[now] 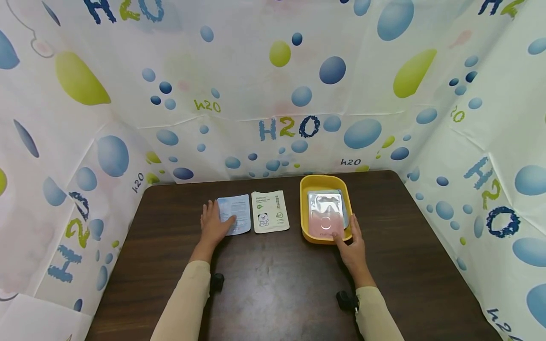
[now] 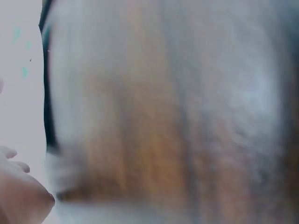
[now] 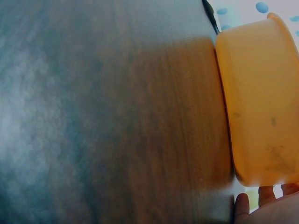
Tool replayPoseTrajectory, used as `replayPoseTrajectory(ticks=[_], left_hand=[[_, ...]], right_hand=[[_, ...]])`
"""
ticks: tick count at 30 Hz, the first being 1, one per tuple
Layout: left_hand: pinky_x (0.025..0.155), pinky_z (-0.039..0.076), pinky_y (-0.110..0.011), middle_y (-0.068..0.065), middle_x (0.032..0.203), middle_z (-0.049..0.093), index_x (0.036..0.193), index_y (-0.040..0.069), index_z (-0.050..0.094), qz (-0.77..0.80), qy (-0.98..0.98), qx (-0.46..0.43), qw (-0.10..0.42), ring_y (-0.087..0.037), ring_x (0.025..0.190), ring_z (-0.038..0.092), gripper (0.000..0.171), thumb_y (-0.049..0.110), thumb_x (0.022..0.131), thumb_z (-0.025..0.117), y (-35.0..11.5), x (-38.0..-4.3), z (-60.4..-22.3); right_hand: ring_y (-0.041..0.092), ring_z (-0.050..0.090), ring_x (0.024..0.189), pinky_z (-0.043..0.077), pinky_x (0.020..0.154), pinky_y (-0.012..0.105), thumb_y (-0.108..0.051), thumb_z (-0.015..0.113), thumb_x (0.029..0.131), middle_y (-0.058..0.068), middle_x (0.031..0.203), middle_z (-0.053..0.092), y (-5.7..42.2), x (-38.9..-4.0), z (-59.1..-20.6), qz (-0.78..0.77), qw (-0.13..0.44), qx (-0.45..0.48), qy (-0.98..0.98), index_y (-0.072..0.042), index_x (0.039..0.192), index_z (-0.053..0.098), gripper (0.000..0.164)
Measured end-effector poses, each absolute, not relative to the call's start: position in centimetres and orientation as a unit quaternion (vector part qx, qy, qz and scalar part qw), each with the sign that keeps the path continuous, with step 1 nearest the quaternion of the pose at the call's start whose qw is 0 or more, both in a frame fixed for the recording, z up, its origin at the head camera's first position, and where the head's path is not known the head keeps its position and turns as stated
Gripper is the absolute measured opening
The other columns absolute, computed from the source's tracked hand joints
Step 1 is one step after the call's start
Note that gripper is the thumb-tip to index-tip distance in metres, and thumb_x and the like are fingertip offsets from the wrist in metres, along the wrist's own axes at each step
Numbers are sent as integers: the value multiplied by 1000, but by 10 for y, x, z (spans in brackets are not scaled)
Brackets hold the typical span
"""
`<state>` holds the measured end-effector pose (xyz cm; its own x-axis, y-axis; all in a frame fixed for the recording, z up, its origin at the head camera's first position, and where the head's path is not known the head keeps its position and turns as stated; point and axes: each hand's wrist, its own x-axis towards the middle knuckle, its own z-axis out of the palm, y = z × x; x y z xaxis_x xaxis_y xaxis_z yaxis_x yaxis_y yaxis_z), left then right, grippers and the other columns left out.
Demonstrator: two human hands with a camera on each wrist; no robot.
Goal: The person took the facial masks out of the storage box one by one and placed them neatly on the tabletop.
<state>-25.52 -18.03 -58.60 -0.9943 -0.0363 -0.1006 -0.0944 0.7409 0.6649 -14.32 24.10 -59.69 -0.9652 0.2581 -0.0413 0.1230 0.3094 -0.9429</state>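
Note:
My left hand (image 1: 213,228) rests at the left edge of a light blue sheet-mask packet (image 1: 239,213), thumb spread across its lower part. Beside that packet lies a white one with green print and a cartoon bear (image 1: 269,215). At the right, my right hand (image 1: 353,246) is at the near right corner of a yellow plastic basket (image 1: 304,208), its thumb by the front rim and its fingers along the right side. Inside the basket, a silver and pink packet (image 1: 325,215) lies over a bluish one. The right wrist view shows the basket's outer wall (image 3: 261,102) above the fingertips (image 3: 266,193).
The dark wooden table (image 1: 264,284) carries the packets and basket. Around its back and sides hangs a white curtain (image 1: 239,94) with blue and green dots. Black wrist cameras (image 1: 216,282) sit at both cuffs. The left wrist view is mostly blurred tabletop.

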Motion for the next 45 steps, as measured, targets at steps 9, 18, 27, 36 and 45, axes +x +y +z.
replayPoseTrajectory(ticks=[9,18,27,36,45], left_hand=[[128,2,-61,-20,172,0,164,3,10,431,900,-54,33,-40,159,-7,95,42,95,63,-173,-260,-574],[127,4,-63,-11,174,-1,165,11,10,497,865,-57,35,-34,161,-7,93,43,96,64,-161,-263,-556],[127,7,-61,-2,175,-1,166,19,10,542,838,-49,45,-30,161,-3,89,41,98,63,-143,-266,-537],[128,10,-60,-3,175,0,166,23,9,578,814,-24,49,-31,161,1,88,43,99,62,-122,-262,-511],[128,12,-60,-4,174,6,166,21,10,617,786,8,40,-32,161,4,87,40,99,63,-94,-259,-499]], right_hand=[[27,6,162,10,129,56,-34,67,98,-3,174,6,241,-143,-597,578,67,-112,-806,-25,165,13,86],[27,6,162,10,129,56,-33,67,98,-3,174,6,240,-142,-596,580,66,-115,-804,-26,165,13,86],[27,6,162,10,129,56,-32,66,99,-3,174,6,240,-142,-597,576,68,-115,-806,-25,165,13,85],[27,5,162,10,129,56,-31,67,99,-3,174,6,238,-144,-597,577,71,-114,-806,-24,165,13,86],[26,5,162,10,129,56,-33,67,98,-4,174,7,240,-145,-598,576,74,-112,-806,-24,165,14,86]])
